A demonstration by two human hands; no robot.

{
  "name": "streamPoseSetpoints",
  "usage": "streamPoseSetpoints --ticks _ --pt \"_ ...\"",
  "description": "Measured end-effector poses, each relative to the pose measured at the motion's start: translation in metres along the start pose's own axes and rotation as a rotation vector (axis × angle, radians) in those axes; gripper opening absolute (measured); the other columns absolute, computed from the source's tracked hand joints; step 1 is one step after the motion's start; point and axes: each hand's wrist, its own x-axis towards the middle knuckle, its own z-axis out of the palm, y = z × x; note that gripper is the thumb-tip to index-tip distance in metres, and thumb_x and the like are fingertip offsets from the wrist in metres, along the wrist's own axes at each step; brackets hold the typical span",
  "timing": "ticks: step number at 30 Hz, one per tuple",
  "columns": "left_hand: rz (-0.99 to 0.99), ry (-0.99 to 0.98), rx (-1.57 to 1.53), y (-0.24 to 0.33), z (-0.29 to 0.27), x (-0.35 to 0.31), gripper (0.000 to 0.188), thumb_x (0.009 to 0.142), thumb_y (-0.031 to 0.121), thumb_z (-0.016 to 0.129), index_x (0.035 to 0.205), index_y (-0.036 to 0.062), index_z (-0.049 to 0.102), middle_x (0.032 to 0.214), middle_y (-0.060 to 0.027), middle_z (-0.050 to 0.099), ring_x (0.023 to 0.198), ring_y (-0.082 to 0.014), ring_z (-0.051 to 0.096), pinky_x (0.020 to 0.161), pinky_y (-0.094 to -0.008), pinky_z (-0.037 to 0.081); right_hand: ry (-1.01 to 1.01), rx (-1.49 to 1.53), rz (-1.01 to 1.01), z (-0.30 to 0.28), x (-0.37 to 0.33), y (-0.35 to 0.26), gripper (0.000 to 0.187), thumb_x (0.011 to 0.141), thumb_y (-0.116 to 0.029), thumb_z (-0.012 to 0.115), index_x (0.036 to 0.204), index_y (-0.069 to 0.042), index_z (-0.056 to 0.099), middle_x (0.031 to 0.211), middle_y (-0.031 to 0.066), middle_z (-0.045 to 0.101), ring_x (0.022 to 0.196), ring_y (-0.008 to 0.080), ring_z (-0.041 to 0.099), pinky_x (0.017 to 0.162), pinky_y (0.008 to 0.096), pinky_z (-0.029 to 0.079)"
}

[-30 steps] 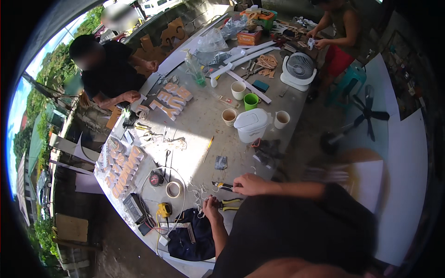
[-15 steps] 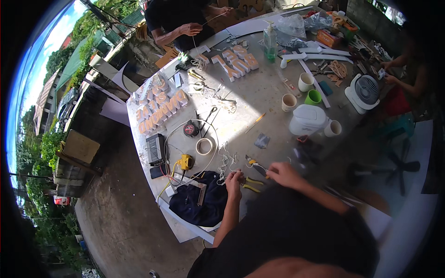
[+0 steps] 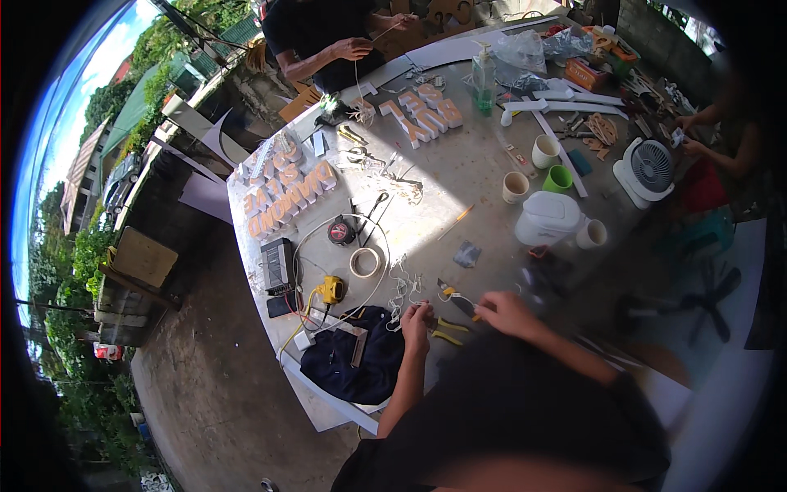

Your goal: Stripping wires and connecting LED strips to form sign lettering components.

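My left hand (image 3: 416, 316) is closed in a pinch at the table's near edge. A tangle of thin white wire (image 3: 402, 297) runs up from its fingertips. To its right, my right hand (image 3: 507, 313) has its fingers pressed together; a thin pale strand seems to reach its fingertips. Just left of those fingers lies a yellow-and-dark cutter (image 3: 448, 289), its far end partly hidden by the hand. Between my hands, yellow-handled pliers (image 3: 449, 330) rest on the table. A dark blue cloth (image 3: 344, 361) lies beside my left hand.
A tape roll (image 3: 365, 262), tape measure (image 3: 340, 231) and yellow device (image 3: 330, 289) lie ahead left. Block letters (image 3: 291, 193) stand farther back. Cups and a white jug (image 3: 545, 217) stand right, near a small fan (image 3: 645, 170). Two other people work across the table and at right.
The view has shifted slightly, so the table things sit a little lower and to the right. My left hand stays in its pinch; my right hand is still beside the cutter, fingers closed.
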Motion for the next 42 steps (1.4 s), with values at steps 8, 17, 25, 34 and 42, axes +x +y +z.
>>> streamPoseSetpoints --ticks 8,17,25,34,42 --pt "-0.032 0.018 -0.006 -0.0017 -0.0039 0.0010 0.019 0.086 0.007 0.060 0.103 -0.0017 0.058 0.080 -0.0040 0.060 0.066 -0.0102 0.055 0.062 -0.0216 0.043 0.027 -0.026 -0.060 0.0022 0.0018 0.0001 0.021 0.084 -0.022 0.064 0.082 -0.001 0.065 0.073 0.0114 0.068 0.070 0.0276 0.067 0.063 0.0364 0.050" --pt "-0.008 0.022 0.025 -0.0002 -0.0042 -0.0014 0.019 0.085 0.008 0.060 0.101 -0.0018 0.061 0.079 -0.0028 0.061 0.069 -0.0089 0.054 0.064 -0.0226 0.042 0.017 -0.028 -0.069 0.0028 0.0024 0.0026 0.022 0.084 -0.023 0.064 0.082 -0.001 0.065 0.072 0.0115 0.068 0.069 0.0278 0.067 0.062 0.0366 0.050" --pt "0.014 -0.002 0.013 -0.0003 -0.0046 0.0005 0.019 0.086 0.008 0.059 0.103 -0.0018 0.058 0.081 -0.0044 0.060 0.066 -0.0104 0.055 0.061 -0.0218 0.042 0.040 -0.065 -0.084 0.0019 0.0043 0.0035 0.022 0.083 -0.024 0.065 0.082 -0.002 0.066 0.074 0.0127 0.068 0.070 0.0292 0.067 0.063 0.0380 0.050" --pt "0.021 0.014 0.030 0.0028 -0.0032 0.0020 0.020 0.086 0.008 0.060 0.102 -0.0024 0.058 0.079 -0.0042 0.061 0.065 -0.0105 0.055 0.059 -0.0217 0.042 0.044 -0.063 -0.090 0.0004 0.0029 0.0012 0.022 0.083 -0.024 0.065 0.081 -0.002 0.066 0.073 0.0129 0.068 0.070 0.0287 0.067 0.063 0.0377 0.050" --pt "0.016 0.006 0.012 0.0006 -0.0031 -0.0007 0.020 0.086 0.007 0.059 0.103 -0.0034 0.058 0.079 -0.0044 0.060 0.066 -0.0098 0.055 0.062 -0.0211 0.042 0.024 -0.048 -0.076 0.0004 0.0036 -0.0007 0.021 0.083 -0.021 0.065 0.080 0.000 0.066 0.072 0.0127 0.067 0.068 0.0274 0.067 0.062 0.0359 0.050"
